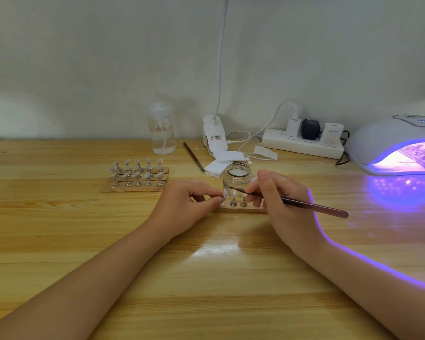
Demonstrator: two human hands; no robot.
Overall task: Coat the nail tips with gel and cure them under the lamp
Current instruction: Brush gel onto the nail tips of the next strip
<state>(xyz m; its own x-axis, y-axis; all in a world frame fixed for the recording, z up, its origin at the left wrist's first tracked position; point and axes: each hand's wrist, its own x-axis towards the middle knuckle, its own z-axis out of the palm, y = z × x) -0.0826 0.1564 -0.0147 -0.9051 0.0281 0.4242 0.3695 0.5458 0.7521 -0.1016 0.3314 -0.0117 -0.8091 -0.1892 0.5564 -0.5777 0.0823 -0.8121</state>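
My left hand (182, 204) pinches a small clear nail tip (225, 193) between thumb and forefinger. My right hand (277, 202) has its grip curled round a slim dark-handled brush (304, 204), whose bristles touch that tip. Just behind both grips stands an open clear glass jar (236, 180); just below them lies a narrow wooden holder strip (241, 209) on the pale wooden surface (206, 278). Far right of my brush grip, the white curing lamp (398, 143) glows violet.

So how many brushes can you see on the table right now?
2. One brush is held in the right hand, its tip at the nail tip pinched by the left hand. A second brush lies near the cotton pads.
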